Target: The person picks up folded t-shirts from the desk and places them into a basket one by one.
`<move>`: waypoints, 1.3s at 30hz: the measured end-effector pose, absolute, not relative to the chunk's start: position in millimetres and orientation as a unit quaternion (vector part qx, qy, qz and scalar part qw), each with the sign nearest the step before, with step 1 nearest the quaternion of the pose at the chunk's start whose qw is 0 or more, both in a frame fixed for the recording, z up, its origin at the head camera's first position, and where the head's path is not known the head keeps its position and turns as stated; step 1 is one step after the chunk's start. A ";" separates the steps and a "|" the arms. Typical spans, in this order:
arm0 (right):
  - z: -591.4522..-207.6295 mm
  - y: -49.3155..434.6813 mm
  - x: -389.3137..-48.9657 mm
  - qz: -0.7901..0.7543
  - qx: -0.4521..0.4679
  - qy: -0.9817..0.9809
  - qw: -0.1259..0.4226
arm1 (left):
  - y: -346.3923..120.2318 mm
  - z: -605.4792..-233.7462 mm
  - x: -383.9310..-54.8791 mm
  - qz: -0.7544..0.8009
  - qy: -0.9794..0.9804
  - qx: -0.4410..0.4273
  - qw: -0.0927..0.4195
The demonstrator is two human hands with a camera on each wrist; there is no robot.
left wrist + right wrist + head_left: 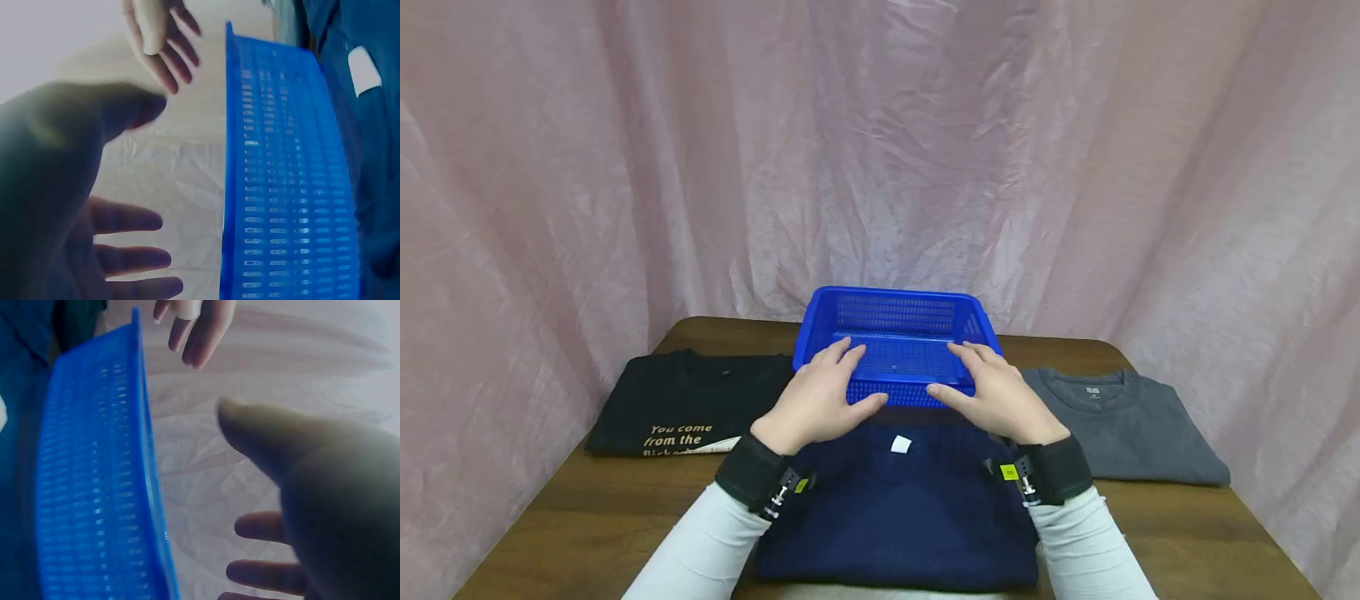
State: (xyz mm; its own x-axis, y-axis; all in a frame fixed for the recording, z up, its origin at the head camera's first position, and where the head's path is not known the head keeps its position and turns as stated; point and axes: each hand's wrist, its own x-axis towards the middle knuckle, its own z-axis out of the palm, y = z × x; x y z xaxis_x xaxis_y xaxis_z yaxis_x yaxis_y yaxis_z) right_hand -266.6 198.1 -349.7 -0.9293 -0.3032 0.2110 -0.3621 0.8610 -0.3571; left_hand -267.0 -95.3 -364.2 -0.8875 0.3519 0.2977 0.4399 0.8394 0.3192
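My left hand (822,395) hovers over the front left part of a blue plastic basket (895,394), its fingers spread and nothing held. Over the basket's front right part my right hand (1000,395) is held the same way, thumb apart from the fingers. Both wrist views show a gap between each hand and the basket wall (287,175). Inside, the basket has a bare slotted floor. In front of it, beneath my forearms, lies a folded navy shirt (898,512) with a white tag (901,444) at the collar.
Left of the basket lies a folded black T-shirt (692,400) with gold lettering. A folded grey T-shirt (1120,425) lies on the right. All rest on a brown wooden table (1195,533), with a pink curtain (895,150) hanging behind it.
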 end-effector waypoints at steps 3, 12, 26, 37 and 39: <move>-352.3 204.5 -259.6 0.220 0.164 -0.957 0.090 | -105.7 -363.1 -258.3 -0.249 -0.938 -0.205 0.127; -355.4 229.7 -233.2 0.245 0.121 -0.954 0.122 | -143.3 -372.3 -229.0 -0.323 -0.924 -0.172 0.115; -380.9 253.2 -204.2 0.240 0.077 -0.968 0.005 | -171.3 -407.2 -203.6 -0.316 -0.943 -0.096 0.029; -405.6 258.6 -194.3 0.240 0.000 -0.965 -0.107 | -180.9 -424.9 -203.9 -0.330 -0.942 -0.048 -0.038; -408.3 256.7 -194.2 0.239 -0.002 -0.965 -0.108 | -181.1 -429.7 -208.9 -0.327 -0.942 -0.054 -0.040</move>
